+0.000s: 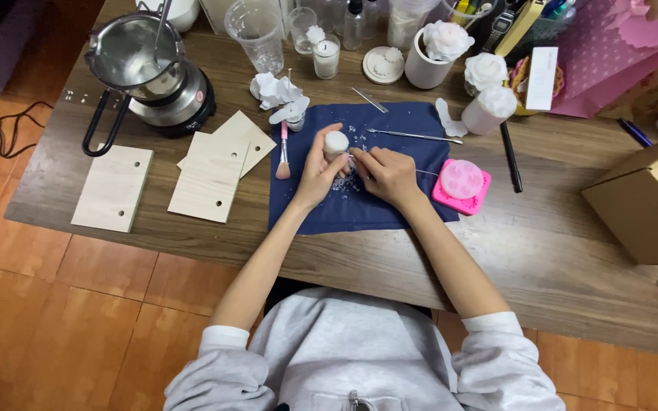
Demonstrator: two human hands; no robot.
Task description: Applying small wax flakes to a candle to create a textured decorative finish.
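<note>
left hand (315,169) gripping a small white wax cylinder candle (336,143) over the dark blue cloth (329,209), right hand (390,175) pinching a thin metal tool (423,173) against it, white shavings (342,183) scattered already so carving looks partway, not finished

White candle (336,142), navy cloth (390,209), probably

A plain brown cardboard box (646,199) sits at the table's right edge. Near the far right corner, a pink paper gift bag (611,57) lies tilted, with a small upright white rectangular card (543,78) just left of it.
</note>
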